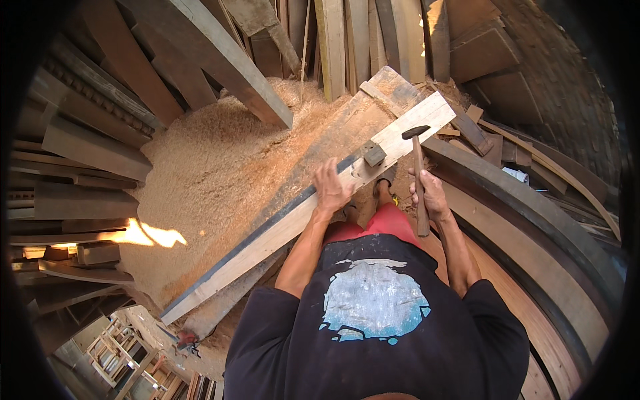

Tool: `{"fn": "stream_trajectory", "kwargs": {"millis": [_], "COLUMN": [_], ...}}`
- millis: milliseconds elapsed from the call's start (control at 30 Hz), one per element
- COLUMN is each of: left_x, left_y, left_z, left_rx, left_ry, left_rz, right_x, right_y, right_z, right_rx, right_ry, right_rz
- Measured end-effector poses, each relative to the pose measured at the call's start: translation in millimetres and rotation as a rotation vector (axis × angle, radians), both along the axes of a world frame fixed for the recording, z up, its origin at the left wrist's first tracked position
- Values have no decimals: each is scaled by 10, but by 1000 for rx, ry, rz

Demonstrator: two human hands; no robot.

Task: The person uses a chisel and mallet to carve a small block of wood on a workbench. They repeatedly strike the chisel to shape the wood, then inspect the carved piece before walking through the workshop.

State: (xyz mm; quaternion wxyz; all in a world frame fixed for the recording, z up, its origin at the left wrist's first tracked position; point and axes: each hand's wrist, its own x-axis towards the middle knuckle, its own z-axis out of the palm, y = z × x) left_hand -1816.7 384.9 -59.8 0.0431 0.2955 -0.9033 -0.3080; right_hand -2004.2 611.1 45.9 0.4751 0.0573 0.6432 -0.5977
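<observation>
A long pale wooden plank (pixel 267 251) with a dark strip along its far edge lies diagonally in front of me. My left hand (pixel 331 188) is on its middle, fingers curled over the far edge. Just beyond these fingers, a small wooden block (pixel 375 154) sits at the plank's edge. In my right hand (pixel 432 195) is a hammer (pixel 418 157), gripped by its wooden handle. Its dark head is raised over the right end of the plank. A worn board (pixel 390 87) lies beneath the plank.
Sawdust (pixel 213 157) covers the floor beyond the plank. Upright boards (pixel 337 47) and stacked timbers (pixel 87 200) ring the far and left sides. Large curved timbers (pixel 533 247) lie close on my right. A wooden frame (pixel 120 350) stands at the lower left.
</observation>
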Motion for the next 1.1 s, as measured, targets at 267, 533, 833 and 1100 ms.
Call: {"fn": "stream_trajectory", "kwargs": {"millis": [267, 533, 833, 1100], "left_x": [-749, -703, -211, 388], "left_y": [75, -62, -404, -283], "left_z": [-27, -68, -127, -360], "left_rx": [124, 220, 241, -28], "left_ry": [186, 234, 103, -109], "left_rz": [-101, -187, 16, 61], "right_x": [-42, -90, 470, 634], "right_y": [62, 30, 68, 33], "right_z": [-71, 69, -37, -140], "right_rx": [-102, 166, 333, 376], "right_ry": [-373, 787, 951, 894], "right_rz": [-111, 632, 907, 848]}}
